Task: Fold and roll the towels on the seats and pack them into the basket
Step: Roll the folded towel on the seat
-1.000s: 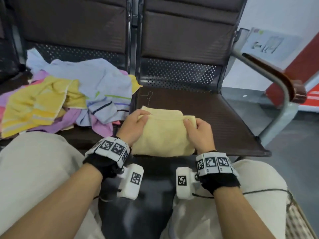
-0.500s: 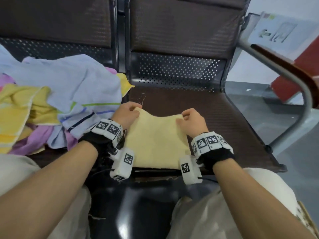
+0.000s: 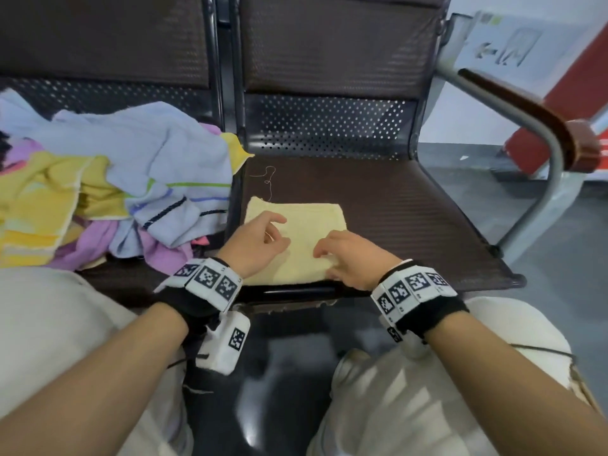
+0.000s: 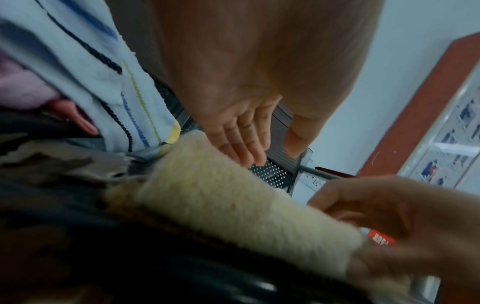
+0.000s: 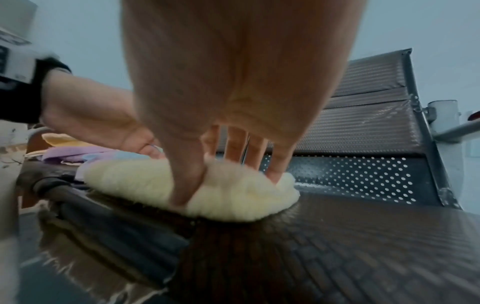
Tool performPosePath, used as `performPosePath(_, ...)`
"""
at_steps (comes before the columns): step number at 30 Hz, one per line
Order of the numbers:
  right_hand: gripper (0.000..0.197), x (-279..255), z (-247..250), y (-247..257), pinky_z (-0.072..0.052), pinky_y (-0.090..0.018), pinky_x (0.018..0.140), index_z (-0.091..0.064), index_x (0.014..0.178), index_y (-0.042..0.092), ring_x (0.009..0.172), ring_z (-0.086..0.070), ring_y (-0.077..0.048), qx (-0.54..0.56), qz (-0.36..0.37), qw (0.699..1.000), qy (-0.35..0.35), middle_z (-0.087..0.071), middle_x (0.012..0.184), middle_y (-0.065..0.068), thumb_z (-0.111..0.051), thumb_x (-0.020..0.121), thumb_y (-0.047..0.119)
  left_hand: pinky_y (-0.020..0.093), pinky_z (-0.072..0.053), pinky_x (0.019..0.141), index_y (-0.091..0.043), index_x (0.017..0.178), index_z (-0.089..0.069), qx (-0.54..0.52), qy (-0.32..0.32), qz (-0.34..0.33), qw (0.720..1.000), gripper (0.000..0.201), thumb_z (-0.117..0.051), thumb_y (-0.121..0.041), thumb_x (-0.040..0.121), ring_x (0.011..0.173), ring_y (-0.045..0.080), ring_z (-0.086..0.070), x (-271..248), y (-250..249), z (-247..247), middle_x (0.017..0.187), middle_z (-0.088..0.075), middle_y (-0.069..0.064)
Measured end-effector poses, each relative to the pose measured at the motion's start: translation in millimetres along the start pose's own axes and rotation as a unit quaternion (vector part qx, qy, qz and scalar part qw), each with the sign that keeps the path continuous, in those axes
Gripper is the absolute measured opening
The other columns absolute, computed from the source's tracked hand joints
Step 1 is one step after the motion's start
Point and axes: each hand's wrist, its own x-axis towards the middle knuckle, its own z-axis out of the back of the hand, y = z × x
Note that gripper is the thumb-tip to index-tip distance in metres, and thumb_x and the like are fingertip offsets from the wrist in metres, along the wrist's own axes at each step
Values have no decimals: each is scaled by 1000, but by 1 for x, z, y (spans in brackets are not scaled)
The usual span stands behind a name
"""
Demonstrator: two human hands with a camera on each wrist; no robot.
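A pale yellow towel (image 3: pixel 306 222) lies folded into a flat square near the front edge of the right seat (image 3: pixel 404 225). My left hand (image 3: pixel 260 241) hovers over its left half with fingers straight and loose, holding nothing; in the left wrist view the fingers (image 4: pixel 244 144) are just above the towel (image 4: pixel 233 205). My right hand (image 3: pixel 345 258) is on the near right part. In the right wrist view its thumb (image 5: pixel 187 185) digs in at the near edge and the fingers (image 5: pixel 272 164) press on top, bunching the towel (image 5: pixel 233 197) between them.
A loose pile of towels (image 3: pixel 108 199), blue striped, yellow and pink, covers the left seat. A metal armrest with a brown pad (image 3: pixel 539 120) bounds the right seat. A tan basket rim (image 3: pixel 584 388) shows at the lower right by my knee. A loose thread (image 3: pixel 268 179) lies behind the towel.
Both hands have drawn back from the towel's far edge to its near half. The towel now lies flatter and squarer. My left hand has let go of it.
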Motion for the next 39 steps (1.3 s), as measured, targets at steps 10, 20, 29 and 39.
performPosePath(10, 23, -15, 8, 1, -35, -20, 78, -59, 116, 11, 103, -58, -22, 104, -34, 991, -74, -61, 102, 0, -45, 98, 13, 40, -43, 90, -24, 115, -53, 320, 98, -109, 936, 25, -51, -24, 91, 106, 20, -51, -20, 3, 25, 107, -54, -2)
performPosePath(20, 41, -6, 13, -11, -44, -26, 77, -51, 122, 22, 102, -58, -22, 119, -80, 986, -87, -61, 115, -6, -64, 84, 20, 42, -45, 80, -11, 113, -48, 175, 73, -74, 979, 18, -43, -19, 98, 89, 27, -57, -3, -8, 43, 96, -62, 11)
performPosePath(29, 24, 41, 23, -41, -35, -26, 64, -53, 113, 20, 93, -51, -15, 189, -146, 970, -55, -56, 97, 4, -55, 93, 34, 29, -39, 81, -13, 110, -58, 192, 95, -38, 976, 19, -51, -23, 95, 99, 19, -55, 54, 13, 52, 108, -62, 3)
performPosePath(39, 59, 56, 16, -64, -43, -27, 58, -59, 87, 18, 66, -60, -12, 154, -270, 950, -15, -64, 80, -1, -45, 79, 75, 33, -39, 95, -14, 116, -60, 225, 57, 5, 973, 27, -53, -28, 94, 109, 24, -52, 79, 31, 43, 112, -55, 5)
